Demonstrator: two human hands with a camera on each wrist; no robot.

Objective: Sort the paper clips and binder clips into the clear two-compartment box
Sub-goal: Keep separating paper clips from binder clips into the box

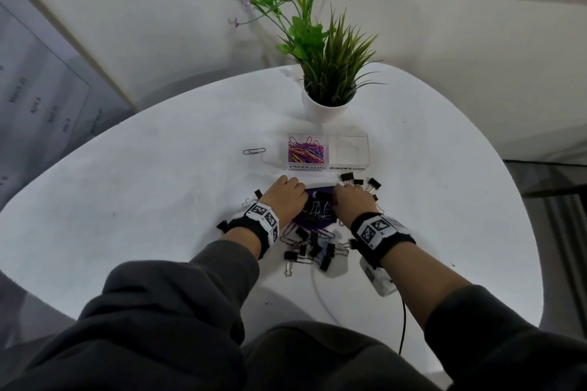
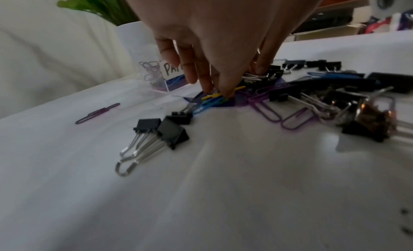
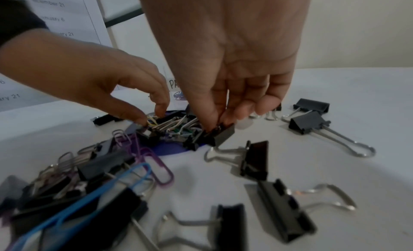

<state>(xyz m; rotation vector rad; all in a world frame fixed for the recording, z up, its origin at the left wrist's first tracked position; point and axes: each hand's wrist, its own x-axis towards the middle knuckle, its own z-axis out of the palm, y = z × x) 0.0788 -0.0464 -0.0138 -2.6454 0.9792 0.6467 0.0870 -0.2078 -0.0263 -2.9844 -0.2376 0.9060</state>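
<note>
The clear box (image 1: 328, 165) stood before the potted plant (image 1: 328, 73), coloured paper clips (image 1: 305, 152) in its left compartment. Nearer lay a mixed pile (image 1: 313, 244). The right hand (image 3: 223, 60) pinched a black binder clip (image 3: 221, 133); the left hand (image 3: 89, 74) pinched thin clips.

Both hands cover the middle of the clip pile (image 1: 317, 211) from above, so the purple sheet (image 1: 313, 192) shows only in slivers. The left hand (image 2: 214, 48) blocks most of the box label (image 2: 171, 69). Near-left clips blur past the right wrist view's edge.
</note>
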